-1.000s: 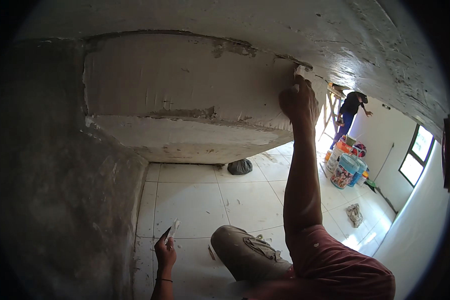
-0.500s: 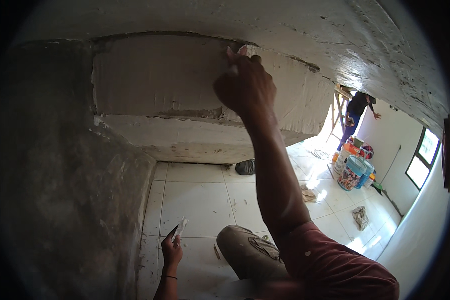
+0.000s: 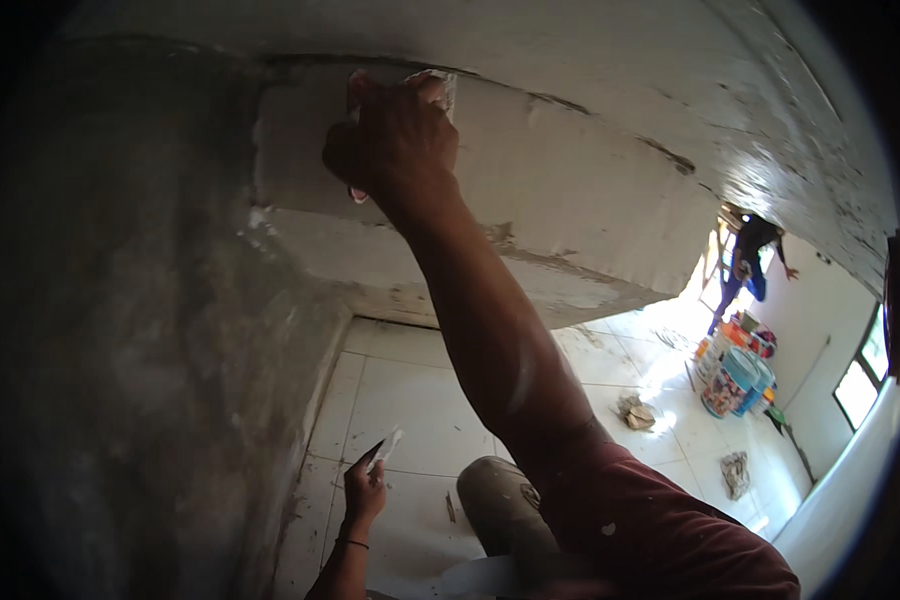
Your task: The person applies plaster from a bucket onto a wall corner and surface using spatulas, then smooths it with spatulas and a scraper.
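Observation:
My right hand (image 3: pixel 400 140) is raised high, its fingers closed on a flat reddish scraper (image 3: pixel 358 192) smeared with white paste. It presses against the upper face of a plastered beam (image 3: pixel 560 160), near the beam's left end, and covers most of the tool. Low down and to the left, my left hand (image 3: pixel 365 490) grips a putty knife (image 3: pixel 378 453) with a dark edge and white putty on it. That knife is held over the tiled floor, apart from the walls.
A dark grey wall (image 3: pixel 150 330) rises at the left, and a rough ceiling (image 3: pixel 610 60) hangs close above. Far right, a person (image 3: pixel 753 250) stands near a wooden ladder. Several buckets (image 3: pixel 730 380) and crumpled paper (image 3: pixel 635 412) lie on the white tiles (image 3: pixel 410 400).
My right hand has slid left along the beam with the scraper, toward the grey wall. The whole view has shifted and tilted. My left hand still holds the putty knife low.

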Motion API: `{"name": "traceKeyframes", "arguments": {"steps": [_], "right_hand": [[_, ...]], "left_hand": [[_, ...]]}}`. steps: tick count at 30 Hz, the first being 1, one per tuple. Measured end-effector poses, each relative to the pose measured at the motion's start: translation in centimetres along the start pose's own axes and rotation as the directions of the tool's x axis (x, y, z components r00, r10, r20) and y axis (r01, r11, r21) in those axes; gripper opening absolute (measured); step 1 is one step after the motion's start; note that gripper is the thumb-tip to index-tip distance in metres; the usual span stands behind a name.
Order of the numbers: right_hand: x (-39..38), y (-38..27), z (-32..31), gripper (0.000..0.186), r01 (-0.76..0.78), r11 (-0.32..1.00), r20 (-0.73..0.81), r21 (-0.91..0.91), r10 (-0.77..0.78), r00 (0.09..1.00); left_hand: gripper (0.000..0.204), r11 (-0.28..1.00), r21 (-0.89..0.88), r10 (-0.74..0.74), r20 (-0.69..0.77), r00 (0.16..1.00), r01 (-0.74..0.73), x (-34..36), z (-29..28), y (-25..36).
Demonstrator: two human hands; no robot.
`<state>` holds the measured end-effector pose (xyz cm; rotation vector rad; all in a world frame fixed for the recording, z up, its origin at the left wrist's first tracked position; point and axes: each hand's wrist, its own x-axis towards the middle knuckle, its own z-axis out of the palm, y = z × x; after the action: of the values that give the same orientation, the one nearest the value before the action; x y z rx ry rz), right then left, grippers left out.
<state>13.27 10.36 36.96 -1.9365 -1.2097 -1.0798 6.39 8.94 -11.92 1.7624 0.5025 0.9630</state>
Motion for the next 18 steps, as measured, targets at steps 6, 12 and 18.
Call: {"name": "traceKeyframes", "arguments": {"steps": [6,12,18], "right_hand": [[1.6,-4.8,2.9,0.043,0.157,0.984,0.08,-0.078,-0.151,0.985],[1.6,-8.7,5.8,0.05,0.355,0.93,0.227,-0.094,-0.327,0.917],[0.1,-8.8,6.3,0.055,0.476,0.851,0.32,-0.224,-0.397,0.86]], "left_hand": [[0.033,0.998,0.046,-0.037,0.016,0.999,0.036,0.7,-0.2,0.3],[0.035,0.989,0.059,0.139,-0.076,0.987,-0.134,0.9,0.3,-0.9],[0.035,0.998,0.06,-0.001,-0.01,1.0,0.002,0.9,-0.2,0.6]]}}
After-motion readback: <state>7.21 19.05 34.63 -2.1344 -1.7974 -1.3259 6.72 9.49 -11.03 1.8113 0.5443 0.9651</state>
